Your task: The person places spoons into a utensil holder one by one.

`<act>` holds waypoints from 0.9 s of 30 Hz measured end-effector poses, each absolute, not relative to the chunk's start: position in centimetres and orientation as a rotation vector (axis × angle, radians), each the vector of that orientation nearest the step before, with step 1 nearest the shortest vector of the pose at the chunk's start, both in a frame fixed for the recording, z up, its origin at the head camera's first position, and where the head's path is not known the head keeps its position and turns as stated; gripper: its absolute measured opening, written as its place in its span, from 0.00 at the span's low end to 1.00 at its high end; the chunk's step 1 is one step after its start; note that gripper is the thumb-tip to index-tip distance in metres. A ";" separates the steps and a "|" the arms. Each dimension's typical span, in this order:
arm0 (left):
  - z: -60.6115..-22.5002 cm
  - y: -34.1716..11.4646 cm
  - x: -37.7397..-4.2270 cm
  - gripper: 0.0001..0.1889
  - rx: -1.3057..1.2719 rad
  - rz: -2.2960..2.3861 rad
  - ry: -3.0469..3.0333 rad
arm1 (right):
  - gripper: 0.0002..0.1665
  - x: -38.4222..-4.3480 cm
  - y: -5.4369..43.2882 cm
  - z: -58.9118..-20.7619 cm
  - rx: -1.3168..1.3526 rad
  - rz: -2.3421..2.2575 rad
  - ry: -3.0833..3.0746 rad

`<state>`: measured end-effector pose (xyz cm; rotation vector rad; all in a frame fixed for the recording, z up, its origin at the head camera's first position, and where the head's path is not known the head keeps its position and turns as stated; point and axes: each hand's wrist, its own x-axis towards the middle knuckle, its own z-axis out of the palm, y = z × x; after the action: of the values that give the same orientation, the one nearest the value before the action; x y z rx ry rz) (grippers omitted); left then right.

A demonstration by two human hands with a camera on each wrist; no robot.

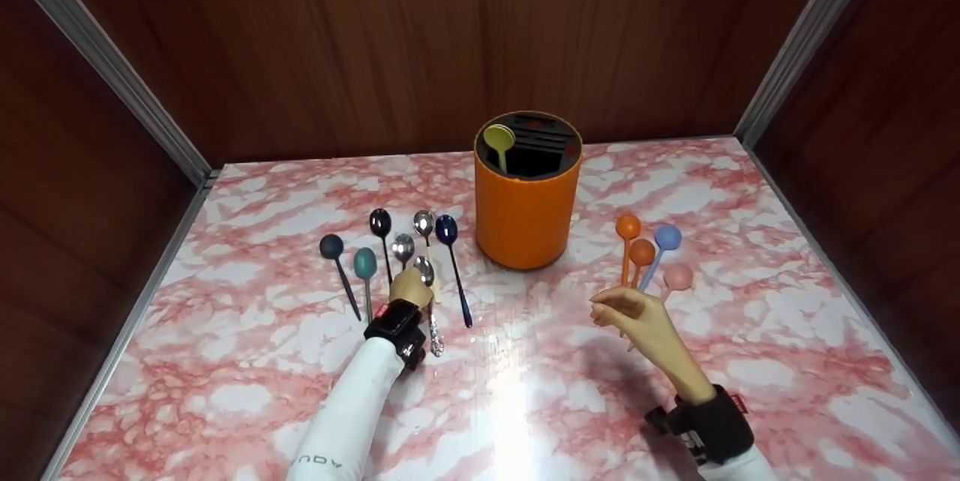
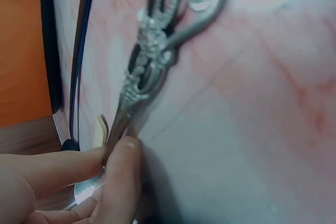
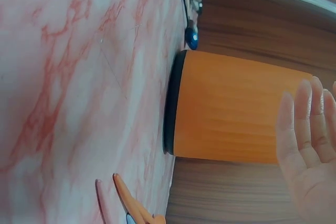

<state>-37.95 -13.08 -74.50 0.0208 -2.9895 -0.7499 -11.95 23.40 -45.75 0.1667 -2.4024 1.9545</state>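
L hand (image 1: pixel 410 288) pinching ornate silver spoon (image 2: pixel 148 40) by hdl, R hand (image 1: pixel 637 316) relaxed, nothing held, nr r.-side spoons (image 1: pixel 628 226); prob. pick-up step, next likely calls for lift clear of dk blue spoon (image 1: pixel 447 229) just beside, w/ open tabletop (image 1: pixel 551 361) btwn groups, orange holder (image 1: pixel 525 222) upright behind.

The right hand (image 3: pixel 312 163), fingers (image 3: pixel 303 111) straight, shows in front of an orange container (image 3: pixel 231 108) standing near the bench's (image 3: pixel 79 103) far edge. Toward that edge lie a blue spoon (image 3: pixel 192 38), a pink handle (image 3: pixel 102 200) and an orange spoon (image 3: pixel 129 199).
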 end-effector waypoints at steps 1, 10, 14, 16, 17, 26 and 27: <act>-76.5 -13.5 -39.2 0.13 0.024 -0.757 -2.998 | 0.12 -11.9 23.4 -45.7 0.159 1.955 -2.401; -74.7 -13.8 -38.0 0.11 0.031 -0.925 -2.982 | 0.11 -12.0 23.6 -46.0 0.116 1.935 -2.423; -68.0 -12.9 -33.9 0.21 -0.012 -1.010 -2.979 | 0.12 -12.0 23.8 -46.0 0.121 1.939 -2.424; -67.0 -13.0 -33.4 0.25 -0.038 -1.056 -2.988 | 0.12 -12.0 23.8 -46.0 0.121 1.940 -2.426; -67.4 -13.2 -33.6 0.27 -0.046 -1.079 -2.994 | 0.12 -12.0 23.8 -46.0 0.116 1.940 -2.427; -71.2 -14.2 -36.1 0.21 0.088 -1.137 -2.983 | 0.12 -11.8 23.8 -46.1 0.081 1.932 -2.434; -69.8 -13.9 -35.2 0.18 0.088 -1.168 -2.972 | 0.12 -11.8 23.8 -46.1 0.078 1.933 -2.438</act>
<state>-35.22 -13.90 -69.77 0.0883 -2.9723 -1.1681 -11.80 23.78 -46.14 0.0780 -2.4377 1.9329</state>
